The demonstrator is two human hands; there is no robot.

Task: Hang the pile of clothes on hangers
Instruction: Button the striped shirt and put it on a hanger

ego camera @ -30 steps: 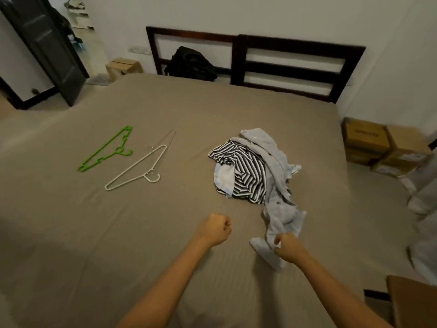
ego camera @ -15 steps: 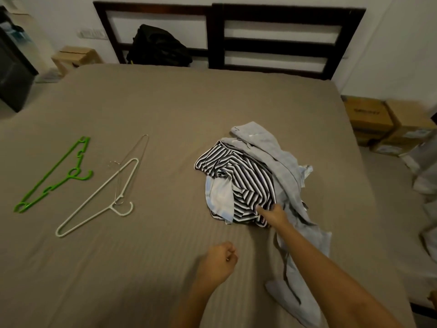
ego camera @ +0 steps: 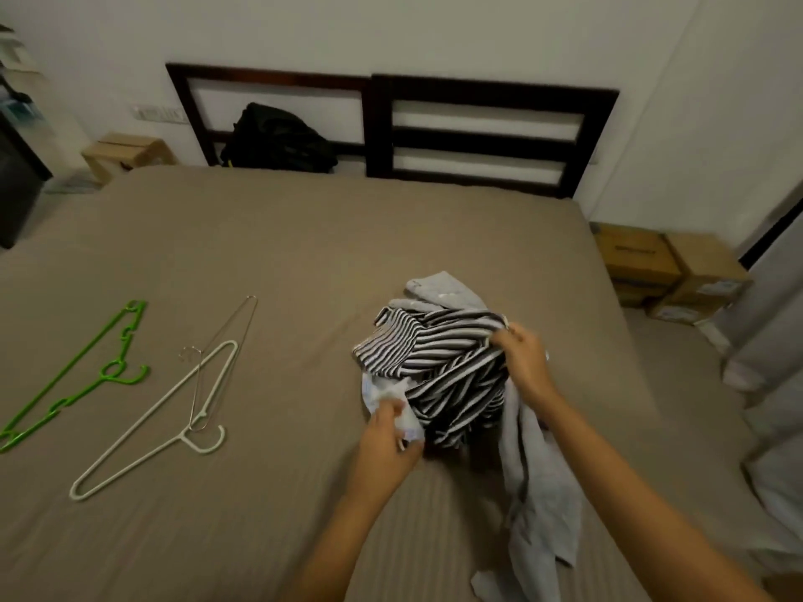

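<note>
Person, two arms observed. Left hand (ego camera: 387, 433) and right hand (ego camera: 525, 362): both bare. Left forearm (ego camera: 343, 536) and right forearm (ego camera: 630, 493): bare along the whole length that shows, slim, smooth in outline. Fingers (ego camera: 507, 337) slightly blurred; finer detail cannot be told.

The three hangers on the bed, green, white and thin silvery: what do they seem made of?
Bright green hanger: likely moulded plastic, given its vivid colour and notched bars. White hanger: probably plastic or coated wire; smooth, matte, rounded rod. Thin silvery hanger: apparently bare metal wire, very slender, faintly shiny.
</note>
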